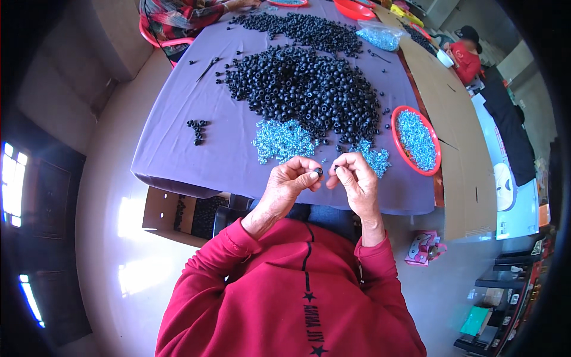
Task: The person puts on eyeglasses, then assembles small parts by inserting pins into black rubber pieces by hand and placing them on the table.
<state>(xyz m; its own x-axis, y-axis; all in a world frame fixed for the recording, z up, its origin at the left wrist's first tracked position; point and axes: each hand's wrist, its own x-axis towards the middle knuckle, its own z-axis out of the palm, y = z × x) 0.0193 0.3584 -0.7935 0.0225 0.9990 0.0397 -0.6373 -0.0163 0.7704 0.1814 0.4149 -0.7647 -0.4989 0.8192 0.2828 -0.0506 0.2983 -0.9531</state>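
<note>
Over the near edge of the table, my left hand (292, 179) pinches a round black bead (319, 171) between thumb and fingers. Close beside it, my right hand (355, 178) is closed in a pinch; a small dark bit shows at its fingertips, too small to name. Just beyond my hands lie a patch of small shiny blue pieces (282, 140) and a smaller blue patch (372, 157). Behind them spreads a large heap of black beads (297, 89), many showing a hole.
A red oval tray (438, 149) of blue pieces stands at the right. Several black beads (197, 130) sit apart at the left, below dark scissors (208, 68). A clear bag (380, 38) rests at the back. One person (184, 21) sits far left, another (467, 56) far right.
</note>
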